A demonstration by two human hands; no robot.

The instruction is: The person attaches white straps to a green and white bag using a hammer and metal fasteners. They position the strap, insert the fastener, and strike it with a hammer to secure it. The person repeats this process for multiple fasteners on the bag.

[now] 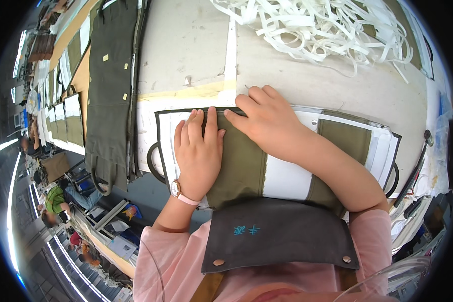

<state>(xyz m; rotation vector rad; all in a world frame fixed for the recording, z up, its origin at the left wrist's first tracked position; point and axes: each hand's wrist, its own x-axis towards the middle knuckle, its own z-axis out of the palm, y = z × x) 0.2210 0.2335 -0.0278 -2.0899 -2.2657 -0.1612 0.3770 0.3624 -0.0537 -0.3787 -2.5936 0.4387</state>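
My left hand (199, 151) lies flat, fingers together, on an olive-green fabric strip (241, 166) that crosses a white panel with dark edging (287, 178). My right hand (267, 118) presses its fingertips on the top edge of the same strip, right beside the left fingers. A watch with a pink band (181, 194) sits on my left wrist. The panel rests on a worn white worktable (186, 45). A dark grey apron bib (282, 234) covers the near part of the panel.
A tangle of white strips (327, 27) lies at the far right of the table. A stack of dark olive fabric pieces (110, 85) lies along the left edge. Other people work at benches far below left (60, 199). Black looped handles (153, 163) stick out beside the panel.
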